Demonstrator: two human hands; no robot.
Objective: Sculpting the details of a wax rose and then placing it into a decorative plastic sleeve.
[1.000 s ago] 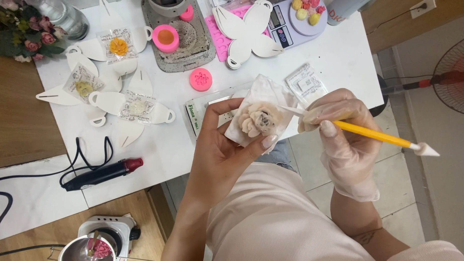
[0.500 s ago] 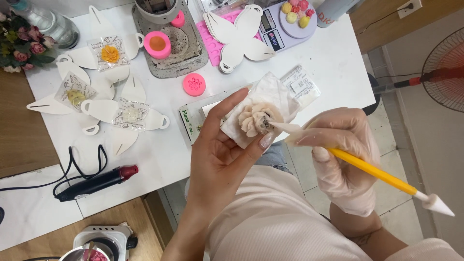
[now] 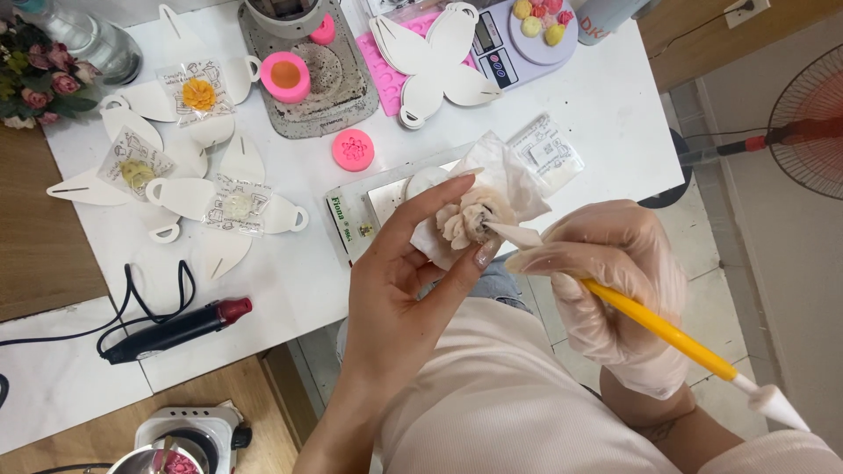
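Far left, a bunch of pink flowers (image 3: 39,75) is cut off by the frame edge, and white petal-shaped card cutouts (image 3: 189,197) are spread over the white table (image 3: 290,272), a few topped with small clear sachets. A black heat tool with a red tip (image 3: 180,329) is laid near the table's front edge, its cord looped behind it. Further along, a pink round mould (image 3: 353,149) is sat flat on the table.

Mid-frame, the bare left hand (image 3: 399,290) is closed around a cream flower (image 3: 470,219) cupped in thin white paper, pinched between thumb and fingertips just above the table edge; the petals look soft and ruffled, though the centre is hard to make out.

The gloved right hand (image 3: 615,281) is wrapped around a yellow modelling tool (image 3: 659,329). Its long axis runs diagonally, from the white cone end at lower right up to the pale tip poked into the flower at upper left. The middle of the shaft is hidden by the glove.
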